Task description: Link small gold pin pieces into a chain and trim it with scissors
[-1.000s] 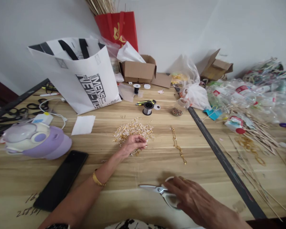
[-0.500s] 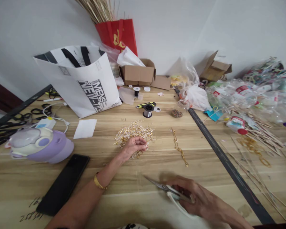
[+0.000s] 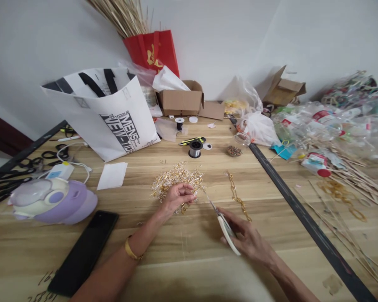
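Over the near edge of a pile of small gold and silver metal pieces (image 3: 164, 178), my left hand (image 3: 178, 196) is closed in a pinch. What its fingertips hold is too small to make out. My right hand (image 3: 244, 235) grips a pair of white-handled scissors (image 3: 227, 235), their blades pointing forward and left toward the pinched fingers, a short gap apart. To the right of the pile lies a gold chain (image 3: 236, 195), stretched lengthwise on the wooden table (image 3: 164, 260).
A spool of wire (image 3: 195, 149), a cutter knife (image 3: 192, 141) and a jar of beads (image 3: 234, 150) lie behind the pile. At left are a phone (image 3: 85, 251), a purple-and-white device (image 3: 55, 201) and a white bag (image 3: 113, 113). Plastic bottles (image 3: 321, 119) crowd the right.
My right hand has brought the scissors forward and left, closer to my left hand, and their blades now point more steeply away from me. My left hand stays at the pile, still pinched.
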A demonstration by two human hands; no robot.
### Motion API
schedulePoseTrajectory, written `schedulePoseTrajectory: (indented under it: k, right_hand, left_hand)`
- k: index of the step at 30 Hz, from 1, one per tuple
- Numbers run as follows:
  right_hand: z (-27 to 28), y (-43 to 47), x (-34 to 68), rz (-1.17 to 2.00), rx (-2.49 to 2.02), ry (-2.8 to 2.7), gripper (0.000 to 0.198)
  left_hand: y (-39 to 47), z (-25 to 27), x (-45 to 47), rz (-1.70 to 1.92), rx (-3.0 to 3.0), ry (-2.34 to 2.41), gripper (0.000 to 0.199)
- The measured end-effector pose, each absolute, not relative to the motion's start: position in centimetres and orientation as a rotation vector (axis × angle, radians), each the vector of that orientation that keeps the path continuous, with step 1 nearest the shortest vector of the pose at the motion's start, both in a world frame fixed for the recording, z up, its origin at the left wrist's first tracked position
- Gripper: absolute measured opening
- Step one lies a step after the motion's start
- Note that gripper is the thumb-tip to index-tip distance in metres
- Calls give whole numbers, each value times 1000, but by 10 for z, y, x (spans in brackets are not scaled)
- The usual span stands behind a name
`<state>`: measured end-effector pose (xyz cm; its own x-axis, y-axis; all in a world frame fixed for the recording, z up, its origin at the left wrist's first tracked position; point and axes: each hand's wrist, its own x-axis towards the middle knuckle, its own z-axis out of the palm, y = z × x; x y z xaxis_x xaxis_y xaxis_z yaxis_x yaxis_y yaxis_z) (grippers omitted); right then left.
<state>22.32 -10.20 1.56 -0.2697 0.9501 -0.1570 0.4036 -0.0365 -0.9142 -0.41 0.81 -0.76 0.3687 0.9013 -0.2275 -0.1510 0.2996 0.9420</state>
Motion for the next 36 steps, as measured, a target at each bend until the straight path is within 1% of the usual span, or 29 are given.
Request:
schedulePoseTrajectory:
  k: [6, 10, 13, 18, 25, 32, 36]
  right_hand:
    - [14, -95, 210, 951, -1422, -2015, 71]
    - [17, -91, 201, 785, -1517, -2137, 67]
    - [16, -88, 197, 699, -1554, -2218, 60]
    - [15, -84, 194, 619, -1574, -2278, 50]
    - [14, -82, 194, 632, -1552, -2307, 46]
    - [15, -81, 193, 624, -1570, -2314, 36]
    - [13, -82, 192, 587, -1556, -2315, 36]
  left_hand:
    - [9, -15, -2, 849, 1028, 919, 41]
    - [10, -16, -1, 853, 1041, 923, 40]
    - [9, -15, -1, 855, 1055, 926, 38]
    - [8, -14, -1, 848, 1076, 930, 34]
    - [7, -17, -1, 835, 1132, 913, 35]
    - [6, -16, -2, 820, 1163, 926, 39]
    - [6, -15, -2, 816, 1163, 926, 40]
